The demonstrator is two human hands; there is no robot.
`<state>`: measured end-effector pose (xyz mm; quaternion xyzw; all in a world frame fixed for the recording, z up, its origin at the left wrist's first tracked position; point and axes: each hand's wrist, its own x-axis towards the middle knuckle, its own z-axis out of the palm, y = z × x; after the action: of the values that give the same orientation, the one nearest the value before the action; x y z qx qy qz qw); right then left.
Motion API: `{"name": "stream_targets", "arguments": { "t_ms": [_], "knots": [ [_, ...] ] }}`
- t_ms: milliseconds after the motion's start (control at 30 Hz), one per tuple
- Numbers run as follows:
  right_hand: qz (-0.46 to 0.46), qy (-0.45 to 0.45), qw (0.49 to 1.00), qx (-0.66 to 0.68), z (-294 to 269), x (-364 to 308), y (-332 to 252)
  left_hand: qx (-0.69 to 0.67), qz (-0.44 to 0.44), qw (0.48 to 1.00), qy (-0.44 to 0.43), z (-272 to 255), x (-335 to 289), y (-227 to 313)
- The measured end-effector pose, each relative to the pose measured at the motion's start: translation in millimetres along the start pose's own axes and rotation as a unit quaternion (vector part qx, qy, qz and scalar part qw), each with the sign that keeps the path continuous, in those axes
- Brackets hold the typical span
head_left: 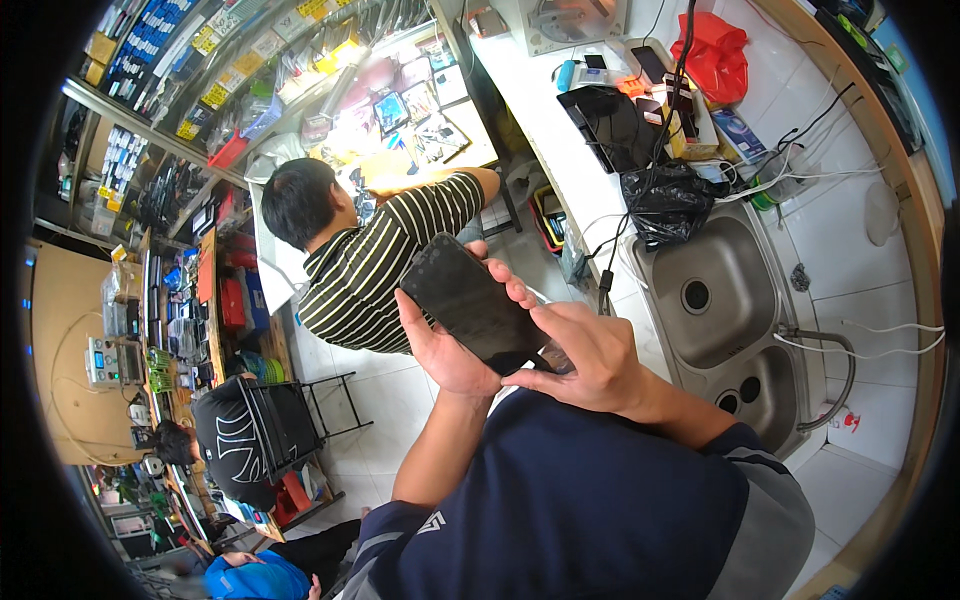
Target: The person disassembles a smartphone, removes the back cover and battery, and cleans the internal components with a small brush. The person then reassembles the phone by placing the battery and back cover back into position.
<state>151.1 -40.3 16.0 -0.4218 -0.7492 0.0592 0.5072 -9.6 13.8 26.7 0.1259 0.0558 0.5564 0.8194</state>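
A black smartphone (470, 305) lies tilted across my hands, its dark, smudged glass facing up. My left hand (450, 350) cradles it from below, with the thumb along its left edge and fingertips wrapped over the far edge. At the phone's lower right end, my right hand (600, 355) is closed, thumb and fingers pinching around the corner. A small shiny part (553, 360) shows between those fingers; I cannot tell whether it belongs to the phone. The phone's underside is hidden.
Just ahead, a person in a striped shirt (390, 255) bends over a brightly lit workbench (480, 135) with phones and parts. To the right are a steel double sink (715, 290), a black plastic bag (665, 205) and a red bag (715, 55). Another person (235, 440) sits at left.
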Motion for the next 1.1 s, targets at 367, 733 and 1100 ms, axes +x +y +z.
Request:
{"name": "stream_targets", "arguments": {
  "t_ms": [367, 733, 1100],
  "knots": [
    [0.001, -0.003, 1.000, -0.004, 0.7, 1.2, -1.1, 0.002, -0.013, 1.000, 0.011, 0.6, 1.5, 1.2],
    [-0.017, 0.001, 1.000, -0.007, 0.8, 1.6, -1.6, 0.013, 0.011, 1.000, 0.005, 3.3, -1.9, 1.8],
    [-0.027, 0.013, 1.000, 0.004, 3.5, 0.0, -1.8, -0.014, 0.000, 1.000, 0.008, -2.8, -2.6, 3.5]
  ]
}}
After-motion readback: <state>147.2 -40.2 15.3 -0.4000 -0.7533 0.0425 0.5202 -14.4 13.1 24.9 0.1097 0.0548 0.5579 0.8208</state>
